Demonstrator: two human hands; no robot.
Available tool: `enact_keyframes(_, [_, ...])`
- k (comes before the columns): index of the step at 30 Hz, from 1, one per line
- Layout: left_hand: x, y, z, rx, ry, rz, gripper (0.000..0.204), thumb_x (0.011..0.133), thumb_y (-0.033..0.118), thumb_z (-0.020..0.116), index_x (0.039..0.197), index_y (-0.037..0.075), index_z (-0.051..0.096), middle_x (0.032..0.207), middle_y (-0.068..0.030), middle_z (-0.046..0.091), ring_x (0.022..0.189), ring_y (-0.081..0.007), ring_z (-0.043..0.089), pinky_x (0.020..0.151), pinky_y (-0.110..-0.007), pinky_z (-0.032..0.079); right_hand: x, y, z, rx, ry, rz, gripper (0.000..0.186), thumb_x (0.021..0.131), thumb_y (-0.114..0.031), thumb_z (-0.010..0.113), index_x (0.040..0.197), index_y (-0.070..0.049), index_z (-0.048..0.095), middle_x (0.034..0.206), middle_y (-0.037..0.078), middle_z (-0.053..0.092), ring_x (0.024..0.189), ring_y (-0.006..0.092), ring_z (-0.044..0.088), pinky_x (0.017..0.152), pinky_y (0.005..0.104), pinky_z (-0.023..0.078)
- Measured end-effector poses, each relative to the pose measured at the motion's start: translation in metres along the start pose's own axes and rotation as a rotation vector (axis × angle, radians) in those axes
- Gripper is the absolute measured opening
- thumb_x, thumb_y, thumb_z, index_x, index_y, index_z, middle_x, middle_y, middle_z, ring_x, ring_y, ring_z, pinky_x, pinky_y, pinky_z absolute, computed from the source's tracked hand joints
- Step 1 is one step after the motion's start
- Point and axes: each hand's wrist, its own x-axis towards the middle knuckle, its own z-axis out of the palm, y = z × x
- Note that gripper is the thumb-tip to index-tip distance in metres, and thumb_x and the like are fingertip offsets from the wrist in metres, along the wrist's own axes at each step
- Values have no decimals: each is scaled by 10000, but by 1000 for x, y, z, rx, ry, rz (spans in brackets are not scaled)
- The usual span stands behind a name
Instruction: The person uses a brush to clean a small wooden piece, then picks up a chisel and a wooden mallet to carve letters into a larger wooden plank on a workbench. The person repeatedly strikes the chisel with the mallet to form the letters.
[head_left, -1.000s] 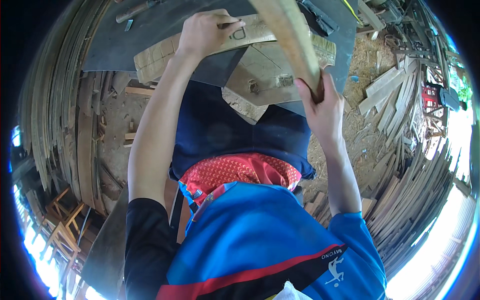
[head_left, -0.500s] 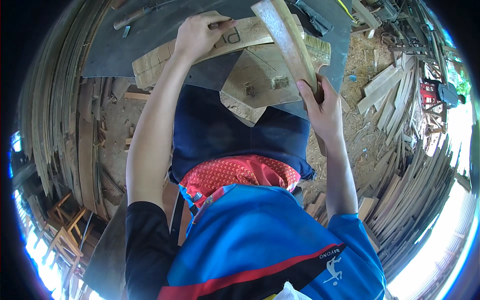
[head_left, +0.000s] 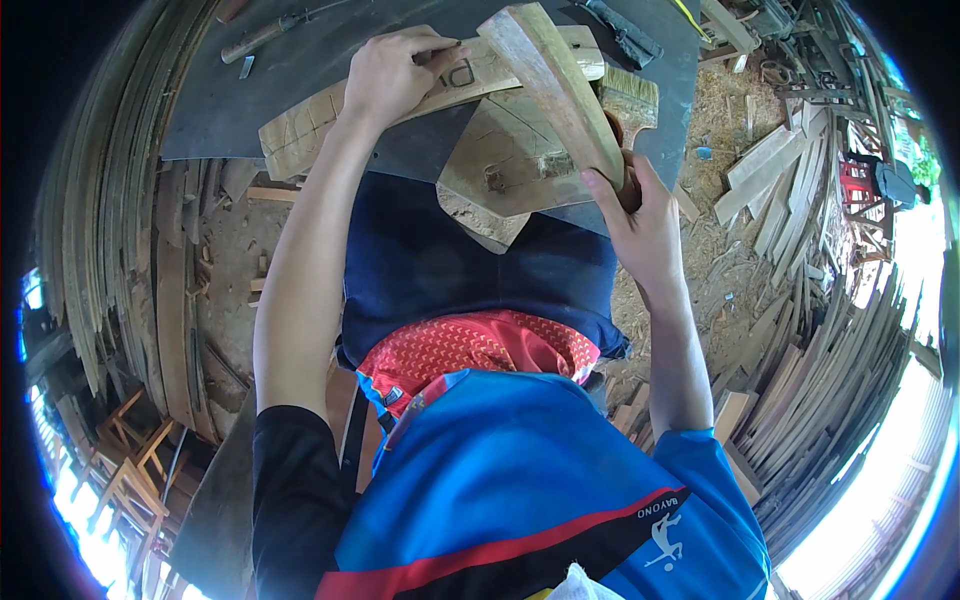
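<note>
My right hand [head_left: 645, 225] is closed around the lower end of a thick wooden bar [head_left: 550, 85], which slants up and left. Its upper part overlaps a curved wooden piece [head_left: 310, 125] with dark pen marks. My left hand [head_left: 390, 80] rests over that curved piece with thumb and fingertips pinched together; whatever is between them is too small to make out. Beneath the bar, on the near side of the curved piece, is a flat angular board [head_left: 510, 165] with dark stains. A wide brush [head_left: 632, 100] with pale bristles lies just right of the bar.
The dark work surface [head_left: 220, 120] carries a wooden-handled tool [head_left: 255, 40] at far left and a crumpled dark item [head_left: 625, 38] at far right. Stacked planks [head_left: 110, 220] stand at left. More boards [head_left: 775, 185] lie on the littered ground at right.
The bar's upper end has shifted left and slightly nearer, and my right hand has moved a little left with it. More of the brush shows. My left hand has barely moved.
</note>
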Motion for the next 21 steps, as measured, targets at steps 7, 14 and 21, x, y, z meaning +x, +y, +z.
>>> enact_keyframes(7, [-4,2,2,-19,73,79,282,970,376,768,999,101,821,906,-25,764,706,-231,683,681,-367,552,0,-11,-3,16,0,-19,447,994,-345,775,1213,26,657,928,215,768,850,304,791,759,380,576])
enact_keyframes(14, [-4,-6,7,-7,176,209,219,952,314,790,988,99,812,874,-21,749,650,-238,670,614,-357,537,6,-13,6,-53,10,-115,451,991,-336,781,1234,16,642,869,217,744,815,393,769,711,422,574])
enact_keyframes(21, [-3,2,-1,-13,64,105,177,911,255,808,991,97,809,839,-54,733,716,-280,701,661,-379,558,-2,-9,15,-160,49,-175,456,984,-359,782,1216,2,631,889,227,735,813,451,739,680,480,563])
